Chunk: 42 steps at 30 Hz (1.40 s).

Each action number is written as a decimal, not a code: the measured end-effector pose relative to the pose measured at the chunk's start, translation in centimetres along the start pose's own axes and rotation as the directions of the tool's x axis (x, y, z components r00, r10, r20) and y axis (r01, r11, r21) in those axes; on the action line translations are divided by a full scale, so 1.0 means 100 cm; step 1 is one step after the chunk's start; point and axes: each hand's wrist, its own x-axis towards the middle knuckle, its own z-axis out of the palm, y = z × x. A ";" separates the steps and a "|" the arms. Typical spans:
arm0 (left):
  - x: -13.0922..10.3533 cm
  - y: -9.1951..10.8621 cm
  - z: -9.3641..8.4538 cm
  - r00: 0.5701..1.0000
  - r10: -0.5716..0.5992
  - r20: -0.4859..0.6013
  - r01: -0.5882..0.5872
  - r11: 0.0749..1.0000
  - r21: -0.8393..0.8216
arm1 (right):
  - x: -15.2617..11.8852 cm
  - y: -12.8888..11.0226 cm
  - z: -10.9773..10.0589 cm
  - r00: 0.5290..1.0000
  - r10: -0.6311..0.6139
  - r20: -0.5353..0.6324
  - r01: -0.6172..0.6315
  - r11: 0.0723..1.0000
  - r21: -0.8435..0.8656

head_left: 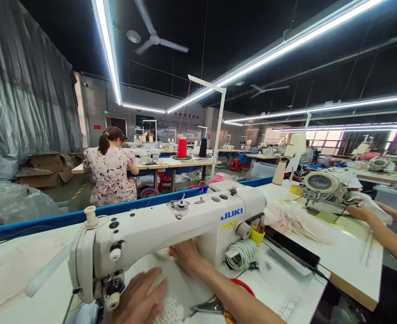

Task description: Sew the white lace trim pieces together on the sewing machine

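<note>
here, pale fabric [174, 278] between both hands [142, 294] [186, 256]

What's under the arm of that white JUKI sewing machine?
Under the arm of the white JUKI sewing machine, the right hand reaches in beside pale fabric. The machine hides whatever lies directly behind.

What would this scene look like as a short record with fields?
Setting: sewing workshop
Machine: white JUKI sewing machine
Left hand: blurred, fingers extended, near the machine's needle end
Right hand: under the machine's arm, grip unclear
Material: pale fabric near both hands
Nearby: coiled cord, scissors
Background: red spool, black spool
</note>
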 end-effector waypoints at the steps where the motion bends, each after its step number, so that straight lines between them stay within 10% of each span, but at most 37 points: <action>1: 0.012 -0.001 0.005 1.000 -0.015 -0.012 0.016 1.000 0.020 | -0.002 0.001 0.002 1.000 0.009 0.002 -0.009 1.000 -0.025; 7: 0.063 -0.001 0.016 0.995 -0.101 -0.001 0.101 0.993 0.066 | -0.021 0.006 0.005 0.999 0.016 0.038 -0.009 0.982 -0.188; 18: 0.073 0.010 0.021 0.950 -0.237 0.205 0.214 0.968 0.130 | -0.035 -0.001 -0.018 0.998 -0.068 0.010 0.067 0.934 -0.350; 27: 0.103 0.017 0.006 0.750 -0.425 0.507 0.462 0.885 0.058 | -0.068 0.018 -0.052 0.972 -0.227 -0.062 0.206 0.949 -0.240; 29: 0.109 0.016 0.005 0.701 -0.475 0.531 0.560 0.828 0.002 | -0.080 0.022 -0.067 0.936 -0.269 -0.225 0.256 0.963 -0.087; 35: 0.110 0.046 -0.024 0.624 -0.520 0.584 0.777 0.488 -0.396 | -0.121 0.003 -0.123 0.871 -0.226 -0.436 0.297 0.950 0.101; 42: 0.066 0.111 -0.099 0.546 -0.175 0.819 0.735 -0.368 -0.569 | -0.186 -0.048 -0.121 0.695 -0.608 -0.384 0.655 0.755 -0.010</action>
